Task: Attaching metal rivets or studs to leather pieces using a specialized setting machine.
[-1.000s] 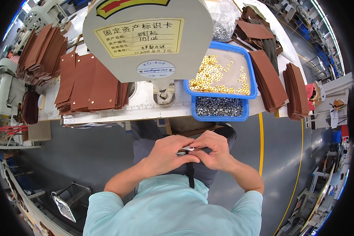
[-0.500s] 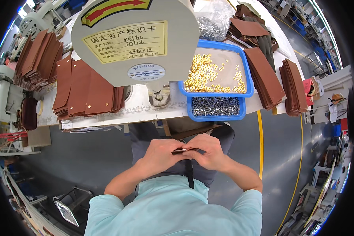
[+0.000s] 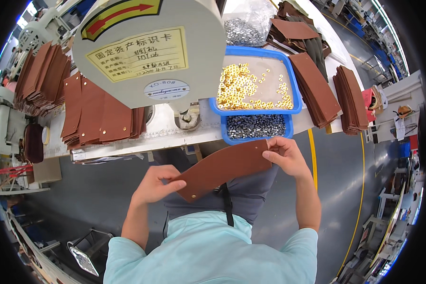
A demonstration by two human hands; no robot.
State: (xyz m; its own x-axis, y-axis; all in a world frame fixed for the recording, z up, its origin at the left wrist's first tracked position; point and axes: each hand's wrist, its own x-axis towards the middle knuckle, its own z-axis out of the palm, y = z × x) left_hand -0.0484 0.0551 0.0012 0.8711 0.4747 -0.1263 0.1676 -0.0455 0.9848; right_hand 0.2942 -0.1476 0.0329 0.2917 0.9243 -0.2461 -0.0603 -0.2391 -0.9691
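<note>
A brown leather-like strip (image 3: pixel 225 168) is stretched out flat over my lap, in front of the table edge. My left hand (image 3: pixel 152 185) pinches its lower left end, with the thumb on top, close to a gold-coloured stud (image 3: pixel 193 196). The upper right end is gripped by my right hand (image 3: pixel 289 160), thumb on the face, beside a small dot-like mark or hole. The strip tilts up toward the right and bows slightly. Beyond it stands a pale machine head (image 3: pixel 151 61) with its lower metal part (image 3: pixel 188 118) over the table.
A blue tray (image 3: pixel 296 85) bears gold ring-shaped pieces; a second blue tray (image 3: pixel 225 132) below it carries dark silvery pieces. Brown strip piles lie left (image 3: pixel 102 111) and right (image 3: pixel 315 90). A clear bag (image 3: pixel 248 28) of metal pieces sits behind. A yellow line (image 3: pixel 312 156) crosses the floor.
My hands were close together over my lap, with a thin brown edge between them. They have moved apart, the right one up and rightward, and the strip now shows spread out.
</note>
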